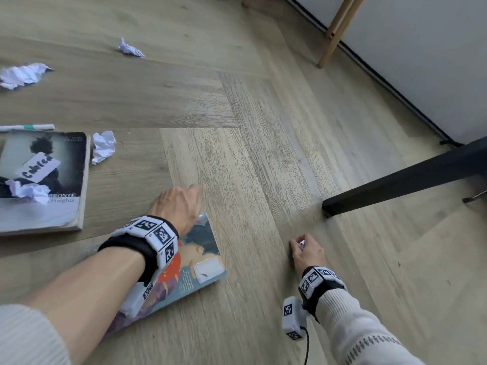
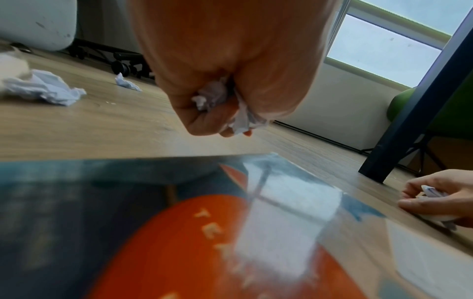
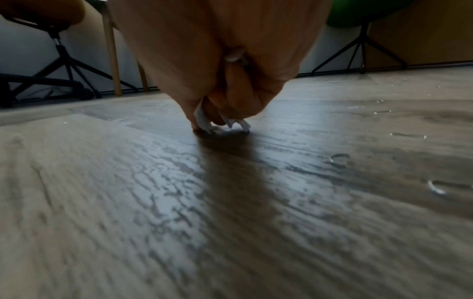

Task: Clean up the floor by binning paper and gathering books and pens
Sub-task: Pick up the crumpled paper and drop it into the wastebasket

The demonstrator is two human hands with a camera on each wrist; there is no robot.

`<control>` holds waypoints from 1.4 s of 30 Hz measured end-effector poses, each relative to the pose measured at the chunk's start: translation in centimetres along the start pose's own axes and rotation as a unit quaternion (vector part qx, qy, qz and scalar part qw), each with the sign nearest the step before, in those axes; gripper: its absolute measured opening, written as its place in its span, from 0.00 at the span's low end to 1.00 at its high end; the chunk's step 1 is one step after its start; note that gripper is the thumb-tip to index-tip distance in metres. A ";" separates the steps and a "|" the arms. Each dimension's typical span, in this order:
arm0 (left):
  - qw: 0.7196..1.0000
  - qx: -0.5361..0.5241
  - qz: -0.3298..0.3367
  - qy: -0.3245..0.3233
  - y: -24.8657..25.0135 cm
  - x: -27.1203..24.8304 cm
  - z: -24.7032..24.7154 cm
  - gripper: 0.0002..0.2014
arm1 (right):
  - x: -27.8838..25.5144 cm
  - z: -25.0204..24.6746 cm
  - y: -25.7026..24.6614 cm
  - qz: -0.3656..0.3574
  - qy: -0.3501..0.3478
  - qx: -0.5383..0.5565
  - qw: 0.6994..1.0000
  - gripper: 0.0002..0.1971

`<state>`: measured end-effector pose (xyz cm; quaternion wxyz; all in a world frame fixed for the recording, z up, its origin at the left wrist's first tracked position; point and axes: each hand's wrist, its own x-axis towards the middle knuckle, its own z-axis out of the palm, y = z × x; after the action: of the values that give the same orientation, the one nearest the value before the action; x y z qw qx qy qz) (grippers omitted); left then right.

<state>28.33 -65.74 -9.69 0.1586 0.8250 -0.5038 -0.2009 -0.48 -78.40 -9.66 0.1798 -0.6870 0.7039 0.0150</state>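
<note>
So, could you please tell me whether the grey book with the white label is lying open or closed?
Closed. The grey book lies flat on the floor, front cover up, with a crumpled paper on it.

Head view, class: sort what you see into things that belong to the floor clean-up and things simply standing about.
Belongs to the job:
crumpled paper balls
grey book
colourful book
pen
left hand and right hand, each gripping paper

Just there:
black table leg
wooden leg
</note>
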 end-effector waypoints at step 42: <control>0.965 0.121 -0.207 -0.108 -19.8 -27.5 -16.6 0.16 | -26.0 9.1 -28.9 -0.523 -0.150 -0.106 0.833 0.10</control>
<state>40.32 -31.39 0.29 -0.0431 0.8979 -0.3567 -0.2544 29.54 -52.59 -4.52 0.1905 -0.9566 0.1984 0.0959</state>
